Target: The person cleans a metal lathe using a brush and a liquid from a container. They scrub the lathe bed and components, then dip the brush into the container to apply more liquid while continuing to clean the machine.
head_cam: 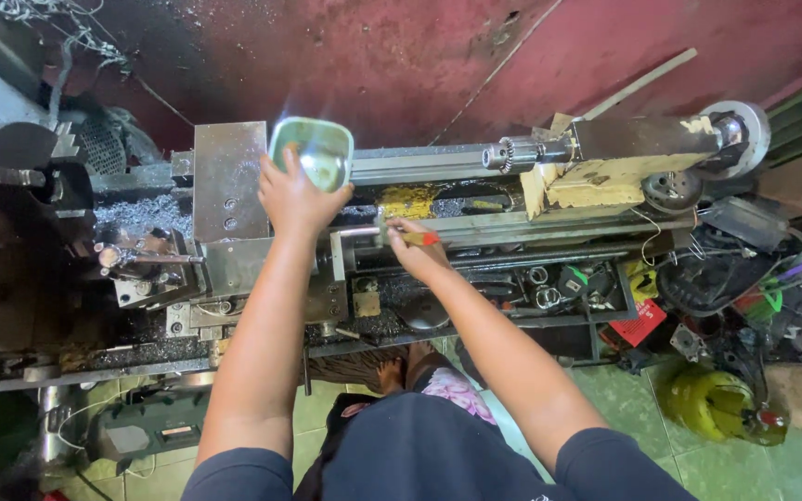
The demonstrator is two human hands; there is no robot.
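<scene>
- My left hand (294, 197) is closed on the near rim of a small green bowl (313, 151), thumb and fingers pinching its edge — I hold it tilted up over the bed of the lathe (438, 167), just beside the grey carriage plate (227, 181).
- The bowl looks like thin plastic or enamel with a glossy inside; I judge it light and stiff, but slick at the rim, so a pinch well over the lip suits it better than fingertips at the very edge. Whether anything is in it I cannot tell — the glare hides the bottom.
- My right hand (417, 250) is wrapped round a slim tool with an orange-red tip (420, 238), probably a brush or pen, held low against the metal bracket (350, 243) in front of the bed. It looks light and rigid, best gripped near the middle as I have it.
- To the right sits the tailstock with its drill chuck (512, 154); metal swarf (141, 215) lies heaped to the left, and a tray of small parts (549, 286) is below the bed.
</scene>
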